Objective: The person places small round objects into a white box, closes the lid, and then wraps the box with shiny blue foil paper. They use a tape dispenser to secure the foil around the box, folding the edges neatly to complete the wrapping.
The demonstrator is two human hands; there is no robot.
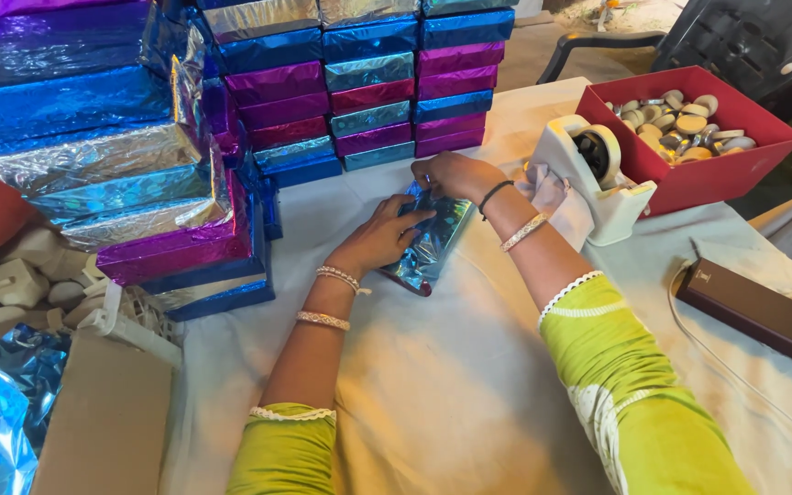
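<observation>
A small box half wrapped in shiny blue foil [433, 246] lies on the white cloth in the middle of the table [433, 394]. My left hand [379, 236] presses on its left side, fingers spread over the foil. My right hand [454, 174] pinches the foil at the box's far end. Both wrists wear bangles, and the sleeves are lime green.
Stacks of foil-wrapped boxes in blue, magenta and silver [368, 78] stand at the back and left. A white tape dispenser [598, 174] sits right of my hands, beside a red box of tape rolls [689, 128]. A brown flat case [753, 307] lies far right. Foil sheets and cardboard [93, 422] lie at the lower left.
</observation>
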